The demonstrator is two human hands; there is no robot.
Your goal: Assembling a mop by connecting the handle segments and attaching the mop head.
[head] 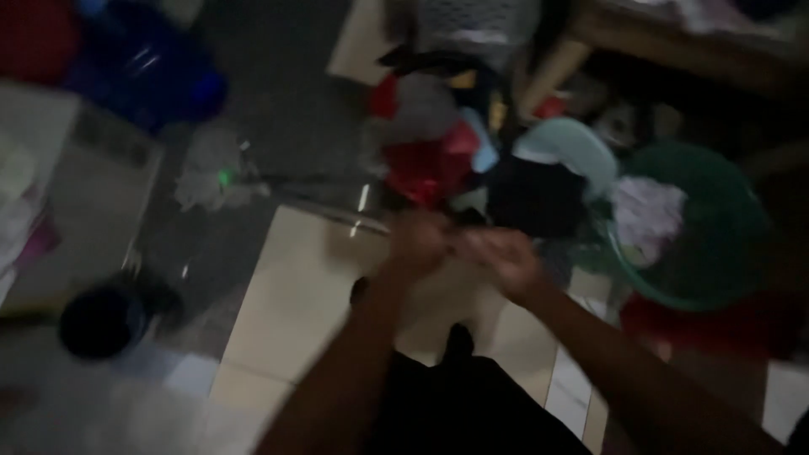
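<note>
Frame blurred. Left hand [419, 244] and right hand [504, 257] meet just in front of the clothes pile [472, 160] on the floor; grip state can't be told. Green basin [716, 244] sits right. Best to slow down and take one garment at a time.

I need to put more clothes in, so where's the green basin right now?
The green basin sits on the floor at the right of the head view, just right of the pile of clothes, with a pale cloth inside it.

Two hands [459, 253] – one green basin [716, 244], one clothes heap [472, 160]
</note>
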